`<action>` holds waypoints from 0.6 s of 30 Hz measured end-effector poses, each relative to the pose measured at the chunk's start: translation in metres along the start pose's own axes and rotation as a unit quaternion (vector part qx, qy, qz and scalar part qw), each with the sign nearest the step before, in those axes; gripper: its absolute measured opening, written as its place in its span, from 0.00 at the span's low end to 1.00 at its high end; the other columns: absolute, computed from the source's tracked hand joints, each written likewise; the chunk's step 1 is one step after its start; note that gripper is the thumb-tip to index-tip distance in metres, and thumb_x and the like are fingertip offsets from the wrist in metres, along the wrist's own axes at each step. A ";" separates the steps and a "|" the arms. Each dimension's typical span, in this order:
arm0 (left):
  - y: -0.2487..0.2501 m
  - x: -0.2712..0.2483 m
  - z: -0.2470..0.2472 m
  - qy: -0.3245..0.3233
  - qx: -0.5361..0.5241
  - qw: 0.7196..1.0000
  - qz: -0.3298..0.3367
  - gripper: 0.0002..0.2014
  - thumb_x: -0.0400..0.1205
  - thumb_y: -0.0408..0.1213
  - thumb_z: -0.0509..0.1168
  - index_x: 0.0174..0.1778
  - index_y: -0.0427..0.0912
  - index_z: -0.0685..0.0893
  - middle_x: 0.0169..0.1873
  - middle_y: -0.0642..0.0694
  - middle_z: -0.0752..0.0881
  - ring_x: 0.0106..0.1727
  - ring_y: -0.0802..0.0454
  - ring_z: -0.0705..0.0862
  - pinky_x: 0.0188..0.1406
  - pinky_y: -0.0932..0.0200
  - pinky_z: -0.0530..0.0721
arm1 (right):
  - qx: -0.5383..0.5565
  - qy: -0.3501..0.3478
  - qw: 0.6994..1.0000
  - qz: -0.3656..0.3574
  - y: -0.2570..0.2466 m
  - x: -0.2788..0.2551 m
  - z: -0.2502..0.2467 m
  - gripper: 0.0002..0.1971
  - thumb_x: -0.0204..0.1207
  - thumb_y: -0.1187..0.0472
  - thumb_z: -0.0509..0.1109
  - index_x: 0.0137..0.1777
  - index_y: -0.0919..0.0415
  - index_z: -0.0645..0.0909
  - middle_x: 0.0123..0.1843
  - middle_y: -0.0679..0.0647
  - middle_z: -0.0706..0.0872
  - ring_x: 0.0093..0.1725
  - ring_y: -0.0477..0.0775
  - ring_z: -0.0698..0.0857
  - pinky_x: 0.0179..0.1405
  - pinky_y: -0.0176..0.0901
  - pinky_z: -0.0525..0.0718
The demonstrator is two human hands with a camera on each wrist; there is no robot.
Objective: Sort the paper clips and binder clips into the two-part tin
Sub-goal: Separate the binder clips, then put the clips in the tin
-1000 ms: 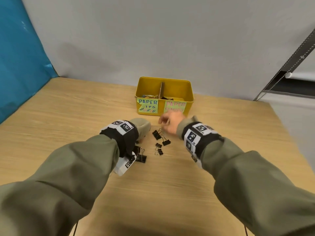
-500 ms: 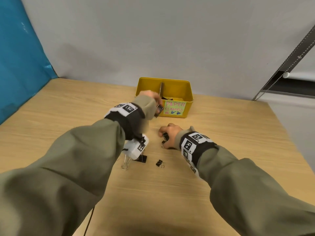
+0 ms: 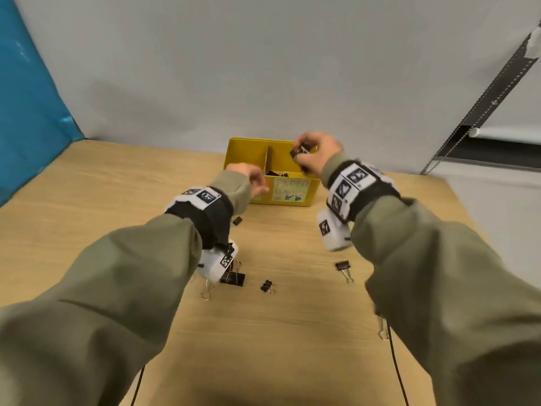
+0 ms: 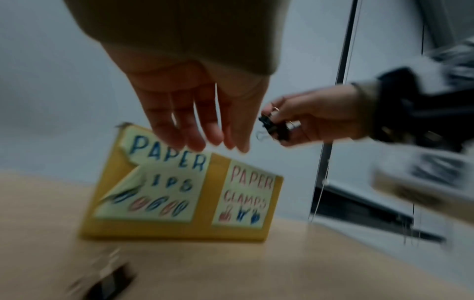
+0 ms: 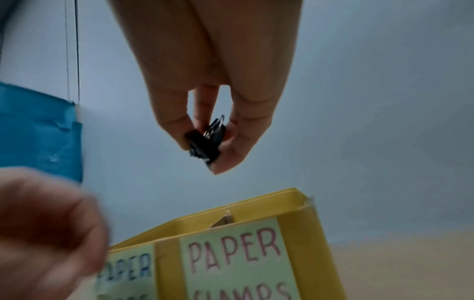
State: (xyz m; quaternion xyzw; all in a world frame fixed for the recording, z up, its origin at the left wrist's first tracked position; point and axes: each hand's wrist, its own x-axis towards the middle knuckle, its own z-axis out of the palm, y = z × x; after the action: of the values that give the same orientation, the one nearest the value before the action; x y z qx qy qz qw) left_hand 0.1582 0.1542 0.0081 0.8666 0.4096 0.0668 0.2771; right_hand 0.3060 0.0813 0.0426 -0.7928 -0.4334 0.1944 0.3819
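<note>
My right hand [image 3: 317,152] pinches a small bunch of black binder clips [image 5: 206,142] between thumb and fingers, directly above the right compartment of the tin [image 3: 311,190]. My left hand [image 4: 195,113] hangs with relaxed, almost straight fingers and holds nothing; it is at the front left of the tin, in front of the left label.

The held clips are black with silver wire handles, and I cannot count them exactly. The tin is yellow, rectangular and open at the top, with an upright divider [image 3: 265,159] in the middle. On its front wall there are two pale paper labels: the left label [image 4: 159,178] reads "PAPER" with small clip drawings and one corner is peeling, and the right label [image 4: 243,201] reads "PAPER CLAMPS". Some dark clips already lie in the right compartment.

The tin stands near the far edge of the wooden desk [image 3: 292,332], just before the grey wall. On the desk, nearer to me, more binder clips lie apart: a big one [image 3: 232,278] under my left wrist, a small one [image 3: 266,286] beside it, one [image 3: 343,266] under my right wrist and one [image 3: 237,220] in front of the tin. Between them the desk surface is bare wood. The right edge of the desk is well apart from the tin.
</note>
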 end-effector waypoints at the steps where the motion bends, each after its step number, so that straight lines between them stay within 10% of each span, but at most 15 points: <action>1: -0.006 -0.004 0.004 -0.045 0.039 0.998 -0.014 0.14 0.79 0.36 0.69 0.61 0.39 0.84 0.58 0.41 0.84 0.58 0.44 0.82 0.66 0.53 0.80 | -0.029 0.012 1.000 -0.002 -0.004 0.009 0.000 0.11 0.72 0.65 0.73 0.51 0.51 0.86 0.54 0.56 0.87 0.53 0.58 0.87 0.55 0.51 0.88; 7: -0.033 -0.010 0.038 -0.185 0.183 0.963 -0.075 0.24 0.82 0.35 0.63 0.76 0.49 0.72 0.77 0.44 0.71 0.76 0.41 0.71 0.79 0.52 0.68 | -0.217 -0.056 0.974 0.019 -0.007 0.009 0.014 0.17 0.79 0.60 0.67 0.67 0.48 0.80 0.74 0.55 0.76 0.70 0.58 0.79 0.70 0.47 0.77; 12: -0.034 -0.015 0.037 -0.157 0.155 0.969 -0.109 0.15 0.83 0.36 0.57 0.60 0.35 0.84 0.62 0.38 0.84 0.63 0.40 0.82 0.64 0.53 0.78 | -0.286 -0.236 0.928 -0.008 -0.004 -0.057 0.048 0.11 0.76 0.59 0.69 0.57 0.53 0.82 0.56 0.53 0.84 0.53 0.53 0.83 0.59 0.48 0.84; 18: -0.040 -0.045 0.007 -0.202 0.209 0.957 -0.025 0.22 0.80 0.31 0.65 0.71 0.47 0.77 0.73 0.45 0.75 0.69 0.46 0.78 0.70 0.55 0.74 | -0.387 -0.387 0.837 -0.014 0.018 -0.120 0.096 0.44 0.60 0.39 0.77 0.75 0.44 0.63 0.73 0.53 0.73 0.69 0.61 0.77 0.74 0.69 0.67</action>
State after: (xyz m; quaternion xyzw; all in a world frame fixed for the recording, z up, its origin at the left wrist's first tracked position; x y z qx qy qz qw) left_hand 0.1043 0.1380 -0.0140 0.8901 0.3714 -0.2036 0.1686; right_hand 0.1888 0.0163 -0.0348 -0.7301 -0.5968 0.2963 -0.1516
